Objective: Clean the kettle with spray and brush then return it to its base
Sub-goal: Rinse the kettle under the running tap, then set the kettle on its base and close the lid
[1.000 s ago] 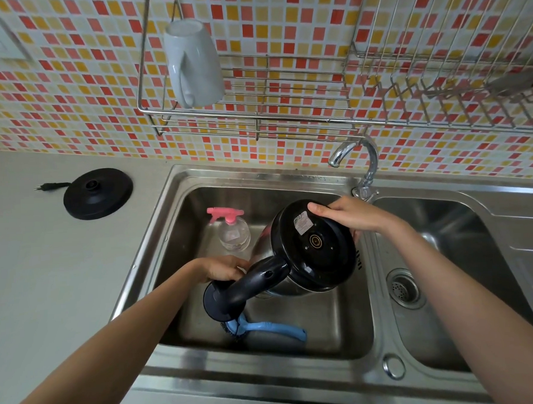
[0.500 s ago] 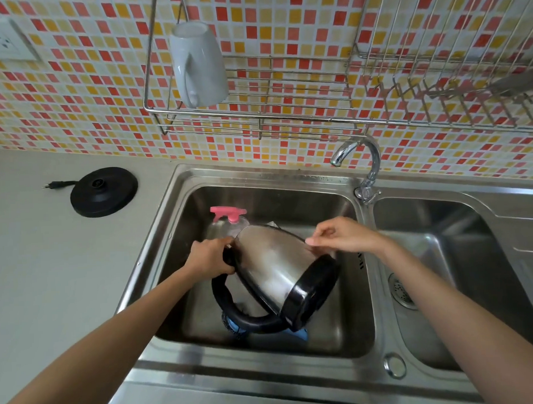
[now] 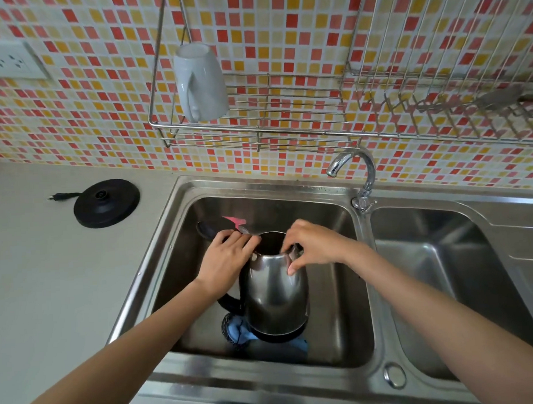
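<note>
Steel kettle half hides blue brush and pink spray bottle

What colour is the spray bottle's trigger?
Pink. The trigger peeks out behind the kettle in the head view, the only view here.
</note>
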